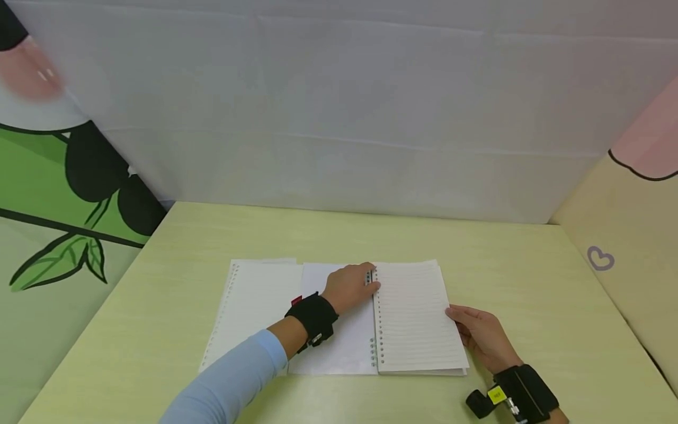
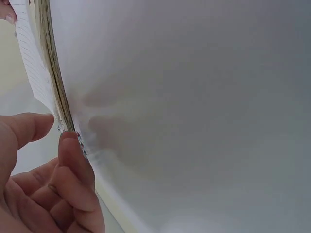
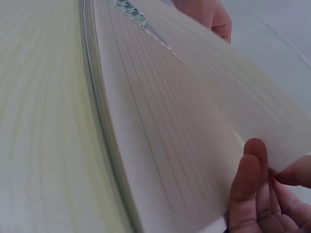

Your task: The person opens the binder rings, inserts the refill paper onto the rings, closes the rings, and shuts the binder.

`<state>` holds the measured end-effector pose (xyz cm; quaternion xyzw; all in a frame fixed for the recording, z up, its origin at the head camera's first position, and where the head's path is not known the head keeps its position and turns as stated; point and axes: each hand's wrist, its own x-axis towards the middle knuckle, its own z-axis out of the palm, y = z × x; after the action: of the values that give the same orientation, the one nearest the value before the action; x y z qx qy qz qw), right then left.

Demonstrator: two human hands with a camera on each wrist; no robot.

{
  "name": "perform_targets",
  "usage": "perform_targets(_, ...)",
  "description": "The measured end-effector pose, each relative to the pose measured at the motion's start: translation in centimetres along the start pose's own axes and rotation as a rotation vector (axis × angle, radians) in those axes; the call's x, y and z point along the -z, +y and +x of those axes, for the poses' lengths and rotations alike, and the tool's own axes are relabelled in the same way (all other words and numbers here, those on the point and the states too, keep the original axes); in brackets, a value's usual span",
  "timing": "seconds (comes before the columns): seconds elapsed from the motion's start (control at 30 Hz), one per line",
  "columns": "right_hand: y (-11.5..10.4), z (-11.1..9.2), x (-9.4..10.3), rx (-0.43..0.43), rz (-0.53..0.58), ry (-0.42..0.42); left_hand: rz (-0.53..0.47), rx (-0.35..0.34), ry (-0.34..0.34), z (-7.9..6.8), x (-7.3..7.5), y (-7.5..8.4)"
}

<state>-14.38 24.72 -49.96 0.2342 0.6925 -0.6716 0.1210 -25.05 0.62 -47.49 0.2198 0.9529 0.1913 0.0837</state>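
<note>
An open ring-bound notebook (image 1: 415, 330) lies on the table, its lined pages on the right and a plain white cover (image 1: 333, 347) folded out to the left. My left hand (image 1: 349, 288) grips the notebook at the upper end of its binding. In the left wrist view, the thumb (image 2: 36, 127) and forefinger sit on either side of the page stack beside the clear rings (image 2: 81, 144). At the right edge, my right hand (image 1: 484, 335) pinches a lined page (image 3: 243, 92) between thumb and fingers, lifting it off the sheets beneath.
White sheets (image 1: 251, 306) with punched holes down their left edge lie beside the cover, partly behind the left forearm. A pale wooden table (image 1: 508, 265) carries everything. A white sheet-like wall (image 1: 360, 118) rises at the back, with printed panels at both sides.
</note>
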Motion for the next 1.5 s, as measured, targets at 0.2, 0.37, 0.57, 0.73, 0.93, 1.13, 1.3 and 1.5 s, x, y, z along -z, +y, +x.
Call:
perform_targets(0.2,0.1,-0.4,-0.1,0.004,-0.005,-0.004,0.027,-0.003,-0.014,-0.1,0.0,0.0)
perform_targets(0.37,0.2,-0.7,-0.2,0.003,-0.001,0.004,0.025,-0.01,-0.016,-0.4,-0.1,0.0)
perform_targets(0.57,0.1,-1.1,-0.4,0.005,-0.007,0.008,-0.004,-0.044,-0.017,-1.4,0.3,-0.1)
perform_targets(0.73,-0.2,-1.4,-0.3,0.012,-0.023,0.018,-0.052,-0.117,-0.087,-3.6,1.1,0.6)
perform_targets(0.93,-0.2,-1.6,-0.1,0.003,-0.016,0.013,-0.068,-0.194,-0.179,-6.3,1.2,1.7)
perform_targets(1.13,-0.2,-1.7,0.0,0.024,-0.047,0.028,-0.031,-0.204,-0.183,-7.7,0.7,1.6)
perform_targets(1.3,-0.1,-1.9,0.2,0.047,-0.063,0.038,-0.036,-0.199,-0.181,-8.3,0.3,1.6)
perform_targets(1.5,-0.2,-2.0,0.3,0.049,-0.053,0.031,-0.033,-0.192,-0.181,-8.7,-0.2,1.5)
